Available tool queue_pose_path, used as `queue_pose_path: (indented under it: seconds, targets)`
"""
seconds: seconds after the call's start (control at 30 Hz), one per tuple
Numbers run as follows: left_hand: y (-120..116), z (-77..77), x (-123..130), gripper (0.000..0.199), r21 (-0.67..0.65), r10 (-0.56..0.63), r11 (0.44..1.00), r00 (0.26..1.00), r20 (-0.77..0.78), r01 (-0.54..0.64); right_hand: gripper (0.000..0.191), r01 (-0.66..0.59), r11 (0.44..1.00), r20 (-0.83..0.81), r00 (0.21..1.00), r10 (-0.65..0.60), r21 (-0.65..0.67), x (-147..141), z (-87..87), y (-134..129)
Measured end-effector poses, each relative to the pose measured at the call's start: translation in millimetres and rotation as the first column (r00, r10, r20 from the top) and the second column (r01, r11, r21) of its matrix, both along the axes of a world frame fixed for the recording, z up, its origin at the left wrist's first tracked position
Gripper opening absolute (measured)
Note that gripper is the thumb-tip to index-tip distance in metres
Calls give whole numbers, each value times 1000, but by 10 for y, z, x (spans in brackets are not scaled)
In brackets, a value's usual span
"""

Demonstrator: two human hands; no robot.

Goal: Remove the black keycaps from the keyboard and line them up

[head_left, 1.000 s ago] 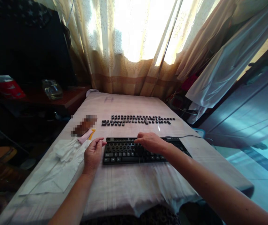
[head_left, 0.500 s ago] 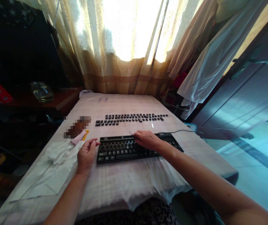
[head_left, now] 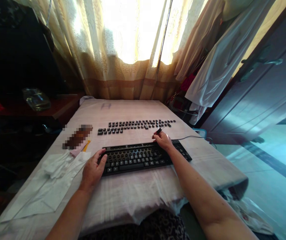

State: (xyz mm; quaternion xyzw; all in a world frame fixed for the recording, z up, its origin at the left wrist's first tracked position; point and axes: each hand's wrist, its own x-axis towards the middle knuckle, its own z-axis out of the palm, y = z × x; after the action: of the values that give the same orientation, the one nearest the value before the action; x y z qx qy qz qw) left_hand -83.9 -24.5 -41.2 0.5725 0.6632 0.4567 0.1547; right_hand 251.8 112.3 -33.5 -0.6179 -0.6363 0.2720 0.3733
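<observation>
The keyboard point(head_left: 137, 161) lies flat on the tablecloth point(head_left: 137, 190), its long side across the near half of the table; rounded bare key seats show at its upper left, while keycaps are seated along the lowest rows; the cable point(head_left: 191, 136) leaves its far edge toward the right.

The left hand point(head_left: 93, 166) touches the left end of the keyboard, thumb and forefinger spread apart at the edge; the right hand point(head_left: 163, 140) is at the far edge, right of center, fingertips pinching a small dark tool point(head_left: 159, 131); its exact type cannot be told.

Loose keycaps point(head_left: 146, 127) lie in rows beyond the keyboard, well apart from the left hand; 2 short rows form the left end; the right hand is just beside the nearest row.

A white cloth point(head_left: 40, 196) lies left of the left hand; a yellow strip point(head_left: 87, 145) is near its far end.
</observation>
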Motion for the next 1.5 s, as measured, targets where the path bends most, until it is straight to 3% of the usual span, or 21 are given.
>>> queue_pose_path:
  seconds: [0.13, 0.33, 0.57, 0.73, 0.9, 1.03, 1.13, 1.37, 1.5]
  targets:
    - [-28, -6, -77, 49, -27, -2, 1000, 993, -117, -1, 12, -15, 1000, -48, 999, 14, -20, -113, -12, -72]
    - [-93, 11, -254, 47, -39, 30, 999, 985, -170, -37, 10, -65, 997, -100, 993, 61, -37, -331, -2, -165]
    - [-113, 39, -368, 48, -33, 52, 998, 982, -179, -59, 11, -86, 996, -199, 977, 76, -39, -549, -12, -208]
    - [-140, 6, -340, 46, 14, 45, 999, 984, -173, -43, 16, -134, 991, -297, 945, 134, 20, -667, 82, -323]
    - [-155, -15, -303, 42, 51, 37, 998, 987, -159, -29, 27, -313, 950, -358, 886, 295, 8, -957, 194, -554]
    - [-161, -6, -314, 40, 55, 31, 998, 989, -143, -23, 21, -547, 837, -422, 759, 495, -2, -1186, 215, -685]
    - [-165, 3, -327, 39, 57, 34, 998, 991, -129, -27, 14, -593, 805, -359, 757, 546, -27, -1266, 196, -720]
    - [-166, 9, -349, 41, 57, 51, 997, 994, -99, -46, 10, -616, 788, 5, 788, 616, -13, -1302, 255, -780]
    - [-170, 1, -342, 41, 49, 43, 998, 995, -92, -39, 12, -670, 743, 211, 726, 654, 1, -1313, 331, -816]
